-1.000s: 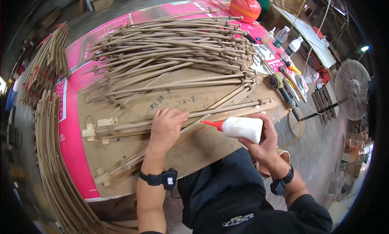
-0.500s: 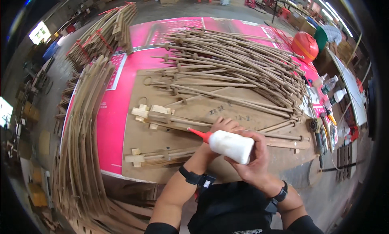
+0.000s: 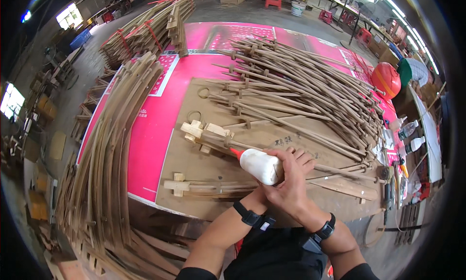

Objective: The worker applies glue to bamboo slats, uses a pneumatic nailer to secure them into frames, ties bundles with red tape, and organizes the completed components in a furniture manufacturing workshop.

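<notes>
Your glue bottle (image 3: 259,166), white with an orange nozzle, lies tilted in front of you with its tip pointing left at the wooden joint piece (image 3: 206,133) on the brown board (image 3: 272,134). Your right hand (image 3: 290,179) is clamped around the bottle's body; your left hand (image 3: 264,192) sits mostly hidden beneath it, so you cannot tell from here whether it grips the bottle or only props it. The nozzle stands just beside the blocks of that joint, apparently touching or nearly so; no glue bead can be made out on the wood, so gluing looks to be at its start here. A second joined piece (image 3: 184,186) lies nearer to you, and whether it is already glued cannot be seen. Beyond, a large heap of thin sticks (image 3: 301,86) covers the pink counter (image 3: 155,120), likely work still to do. To your left, curved slats (image 3: 111,149) are stacked; an orange helmet (image 3: 386,79) rests far right.
</notes>
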The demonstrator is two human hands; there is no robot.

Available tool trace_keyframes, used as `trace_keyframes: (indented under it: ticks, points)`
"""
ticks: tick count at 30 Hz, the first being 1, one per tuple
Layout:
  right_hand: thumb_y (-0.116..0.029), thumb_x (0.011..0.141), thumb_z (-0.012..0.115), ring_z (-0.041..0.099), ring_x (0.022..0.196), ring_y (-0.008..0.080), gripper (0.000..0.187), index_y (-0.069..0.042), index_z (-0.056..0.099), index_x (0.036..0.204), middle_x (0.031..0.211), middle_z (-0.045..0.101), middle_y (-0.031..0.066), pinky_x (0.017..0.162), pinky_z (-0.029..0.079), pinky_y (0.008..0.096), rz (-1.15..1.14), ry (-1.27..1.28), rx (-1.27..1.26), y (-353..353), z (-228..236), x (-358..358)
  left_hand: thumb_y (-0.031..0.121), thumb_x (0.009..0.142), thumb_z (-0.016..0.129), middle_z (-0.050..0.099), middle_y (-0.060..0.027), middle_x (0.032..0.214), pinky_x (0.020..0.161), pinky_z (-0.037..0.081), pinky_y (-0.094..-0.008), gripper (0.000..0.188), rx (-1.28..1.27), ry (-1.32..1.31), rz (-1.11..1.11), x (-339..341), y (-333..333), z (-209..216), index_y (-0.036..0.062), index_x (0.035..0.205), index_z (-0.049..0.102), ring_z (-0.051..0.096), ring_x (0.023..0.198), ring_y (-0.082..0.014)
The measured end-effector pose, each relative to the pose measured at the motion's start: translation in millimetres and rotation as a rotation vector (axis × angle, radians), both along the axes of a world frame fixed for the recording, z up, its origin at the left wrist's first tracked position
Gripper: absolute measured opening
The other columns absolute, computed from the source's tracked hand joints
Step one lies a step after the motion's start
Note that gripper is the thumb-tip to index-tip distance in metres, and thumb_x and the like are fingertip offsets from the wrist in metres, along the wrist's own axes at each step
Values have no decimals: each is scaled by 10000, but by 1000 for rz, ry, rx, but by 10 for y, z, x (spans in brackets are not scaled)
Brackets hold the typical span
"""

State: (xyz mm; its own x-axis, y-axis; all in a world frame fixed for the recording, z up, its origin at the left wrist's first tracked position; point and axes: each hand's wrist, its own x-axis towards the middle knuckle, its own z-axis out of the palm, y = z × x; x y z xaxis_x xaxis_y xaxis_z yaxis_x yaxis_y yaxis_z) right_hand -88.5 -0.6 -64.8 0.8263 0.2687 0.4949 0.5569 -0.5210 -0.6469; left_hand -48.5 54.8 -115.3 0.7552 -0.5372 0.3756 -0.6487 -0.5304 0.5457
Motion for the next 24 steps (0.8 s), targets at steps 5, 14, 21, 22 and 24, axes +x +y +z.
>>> trace_keyframes:
  ticks: [5,14,21,22,24]
  points:
    - [-76,594,834,508,1018,375,686,-144,613,1240,1055,640,154,956,368,485,-54,40,-78,52,16,14,215,824,605,609,-65,1132,926,430,-398,392,121,-252,1,3,56,30,67,1185,641,545,1089,-255]
    - [-60,656,846,654,983,371,693,-98,562,1286,1069,677,184,893,488,418,-18,5,-144,109,99,2,197,809,630,634,-87,1086,898,461,-409,376,-33,-244,-13,61,-37,-176,79,1164,666,574,1066,-264]
    - [-21,632,839,646,985,388,705,-133,559,1269,1070,675,197,876,491,431,-98,-32,-270,146,105,-18,256,785,622,580,-68,1113,942,443,-395,378,-19,-335,16,71,-68,-253,94,1126,628,540,1077,-249]
    - [-18,622,839,643,987,391,714,-140,557,1267,1070,673,198,880,488,431,-64,-6,-208,142,70,-5,237,780,623,581,-70,1116,931,451,-393,393,-18,-303,-1,70,-65,-237,90,1144,631,539,1081,-247]
    - [-16,613,838,639,988,393,724,-147,555,1266,1070,670,200,883,486,431,-30,20,-144,142,54,0,217,776,624,582,-73,1120,921,460,-390,409,-15,-268,-20,68,-45,-218,86,1163,633,538,1085,-246]
